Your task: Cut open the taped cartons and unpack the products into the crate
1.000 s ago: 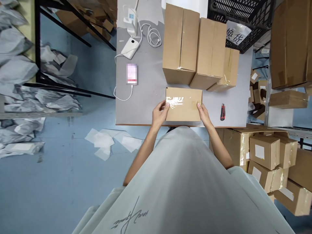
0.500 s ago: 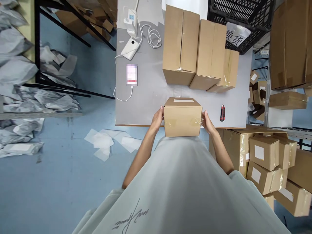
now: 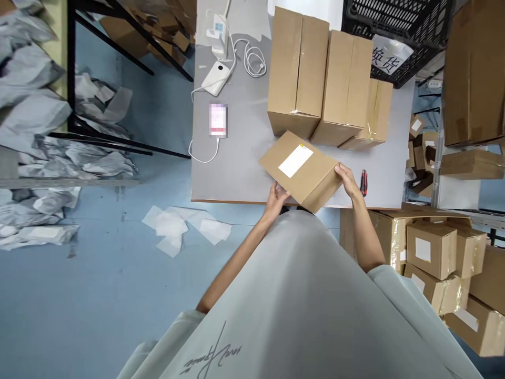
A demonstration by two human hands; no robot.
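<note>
A cardboard box [image 3: 311,176] with a white label [image 3: 295,160] is tilted and turned at an angle over the front edge of the table. My right hand [image 3: 346,180] grips its right corner, thumb on top. At the lower left edge my left hand [image 3: 276,201] holds the box, with some fingertips hidden under it. A red and black utility knife [image 3: 363,182] lies on the table just right of my right hand. Behind the held box stand several taped cardboard boxes, the biggest [image 3: 298,68] on the left.
The grey table [image 3: 232,179] carries a phone [image 3: 218,120] on a cable, a white power bank [image 3: 215,79] and a power strip [image 3: 220,39]. A black crate [image 3: 394,31] stands at the back right. Stacked boxes [image 3: 432,247] fill the right side; grey parcels [image 3: 35,110] lie left.
Both hands have lifted and turned the box, so its labelled face now shows. My right hand has shifted up to a corner; my left hand has moved right, under the lower edge.
</note>
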